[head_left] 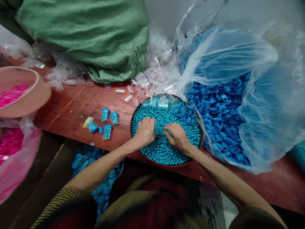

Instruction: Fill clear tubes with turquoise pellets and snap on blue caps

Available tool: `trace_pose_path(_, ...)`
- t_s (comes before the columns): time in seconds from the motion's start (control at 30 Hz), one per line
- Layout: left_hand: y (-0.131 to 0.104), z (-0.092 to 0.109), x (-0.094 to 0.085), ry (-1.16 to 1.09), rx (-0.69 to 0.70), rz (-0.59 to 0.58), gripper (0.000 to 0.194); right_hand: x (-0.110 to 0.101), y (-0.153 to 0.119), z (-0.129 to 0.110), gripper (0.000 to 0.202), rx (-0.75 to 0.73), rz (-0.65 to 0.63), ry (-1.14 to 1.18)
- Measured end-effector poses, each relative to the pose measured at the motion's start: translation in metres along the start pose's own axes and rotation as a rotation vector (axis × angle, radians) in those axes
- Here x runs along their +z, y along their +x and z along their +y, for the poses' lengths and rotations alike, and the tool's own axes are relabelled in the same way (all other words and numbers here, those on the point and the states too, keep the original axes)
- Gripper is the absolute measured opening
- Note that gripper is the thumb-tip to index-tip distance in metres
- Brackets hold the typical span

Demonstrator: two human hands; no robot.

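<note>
Directly under left fingers (148,122) and right fingers (172,127): round tray (166,165), red rim, full of small teal beads (164,156). Same tray, just beyond fingers: a few clear cups (163,102) lying on beads; beyond and right of right fingers, loose blue caps (190,113) piled near rim. Well right of right fingers: big clear plastic bag (258,105), mouth open, packed with blue caps too. Far left of left fingers: pale pink basin (35,92) with bright pink pieces (14,93); below it, pink-tinted bag (26,159), more pink pieces inside.

Left fingers bent, bunched close together, down at beads; something clear and blurry beside the tips, cannot tell if gripped. Right fingers curled, part-open, thumb apart from forefinger, over beads; cannot tell if touching.

Reddish table (78,108) under tray. Left of left fingers: three bead-filled cups (107,132) near a yellow-and-white scrap (88,121). Beyond fingers: heap of loose cups (159,74), clear, beside large green sack (95,38); grey wall (164,16) behind. Below table edge, lower left of left fingers: pile of small blue items (85,162), too blurred for detail.
</note>
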State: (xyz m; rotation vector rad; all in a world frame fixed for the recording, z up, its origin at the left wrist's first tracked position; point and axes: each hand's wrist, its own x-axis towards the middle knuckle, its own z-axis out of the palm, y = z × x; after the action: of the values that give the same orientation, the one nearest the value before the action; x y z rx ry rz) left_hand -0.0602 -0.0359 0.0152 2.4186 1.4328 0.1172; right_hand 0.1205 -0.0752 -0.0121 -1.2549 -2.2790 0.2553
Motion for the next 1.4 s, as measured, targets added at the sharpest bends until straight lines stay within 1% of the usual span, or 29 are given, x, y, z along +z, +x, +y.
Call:
trace_pose_path(0.07,-0.003,-0.01,-0.009,0.071,-0.037,-0.021,0.033,-0.006,-0.012,-0.016,0.033,-0.223,-0.21,-0.041)
trace_pose_path(0.1,-0.004,-0.015,-0.011,0.107,-0.049,-0.051,0.033,-0.006,-0.016,-0.022,0.037,-0.299,-0.309,-0.063)
trace_pose_path(0.13,-0.004,-0.019,-0.011,0.137,-0.052,-0.084,0.033,-0.004,-0.017,-0.026,0.04,-0.337,-0.388,-0.088)
trace_pose_path(0.17,-0.003,-0.023,-0.011,0.16,-0.044,-0.115,0.034,-0.001,-0.016,-0.027,0.042,-0.333,-0.437,-0.116)
trace_pose_path(0.23,0.0,-0.027,-0.006,0.178,-0.02,-0.151,0.034,0.008,-0.01,-0.018,0.042,-0.254,-0.458,-0.172)
trace_pose_path(0.27,0.002,-0.028,-0.003,0.176,-0.011,-0.154,0.033,0.011,-0.006,-0.011,0.042,-0.202,-0.441,-0.196)
trace_pose_path(0.33,0.007,-0.028,0.001,0.158,-0.014,-0.145,0.033,0.017,0.001,0.008,0.045,-0.082,-0.358,-0.227)
trace_pose_path(0.4,0.012,-0.026,0.002,0.131,-0.032,-0.15,0.033,0.022,0.004,0.026,0.049,0.087,-0.221,-0.232)
trace_pose_path(0.47,0.017,-0.024,0.002,0.1,-0.049,-0.186,0.035,0.028,0.006,0.039,0.05,0.278,-0.076,-0.221)
trace_pose_path(0.57,0.024,-0.021,0.001,0.058,-0.086,-0.227,0.038,0.038,0.016,0.054,0.048,0.491,0.072,-0.175)
trace_pose_path(0.63,0.029,-0.019,0.001,0.042,-0.108,-0.229,0.04,0.043,0.027,0.063,0.046,0.571,0.154,-0.113)
trace_pose_path(0.7,0.031,-0.017,0.002,0.038,-0.119,-0.226,0.041,0.043,0.039,0.071,0.043,0.602,0.246,-0.021)
trace_pose_path(0.8,0.033,-0.016,0.003,0.034,-0.129,-0.218,0.041,0.04,0.055,0.079,0.034,0.658,0.359,0.228)
trace_pose_path(0.87,0.034,-0.017,0.004,0.028,-0.144,-0.212,0.04,0.04,0.064,0.08,0.03,0.721,0.399,0.376)
trace_pose_path(0.9,0.034,-0.017,0.005,0.024,-0.15,-0.208,0.04,0.041,0.068,0.079,0.032,0.75,0.408,0.426)
trace_pose_path(1.03,0.035,-0.016,0.008,-0.003,-0.156,-0.172,0.037,0.053,0.081,0.072,0.049,0.833,0.399,0.586)
trace_pose_path(1.13,0.035,-0.012,0.013,-0.019,-0.17,-0.139,0.039,0.059,0.086,0.06,0.059,0.868,0.398,0.728)
trace_pose_path(1.2,0.036,-0.009,0.02,-0.048,-0.196,-0.102,0.042,0.059,0.087,0.047,0.063,0.865,0.41,0.795)
trace_pose_path(1.27,0.036,-0.006,0.028,-0.157,-0.225,-0.013,0.048,0.057,0.086,0.031,0.064,0.851,0.427,0.822)
trace_pose_path(1.33,0.037,-0.003,0.036,-0.348,-0.211,0.094,0.053,0.054,0.083,0.018,0.061,0.827,0.442,0.826)
trace_pose_path(1.37,0.038,-0.002,0.04,-0.448,-0.199,0.133,0.056,0.052,0.081,0.015,0.059,0.799,0.441,0.826)
trace_pose_path(1.4,0.038,-0.002,0.043,-0.531,-0.2,0.146,0.058,0.05,0.079,0.014,0.058,0.759,0.431,0.817)
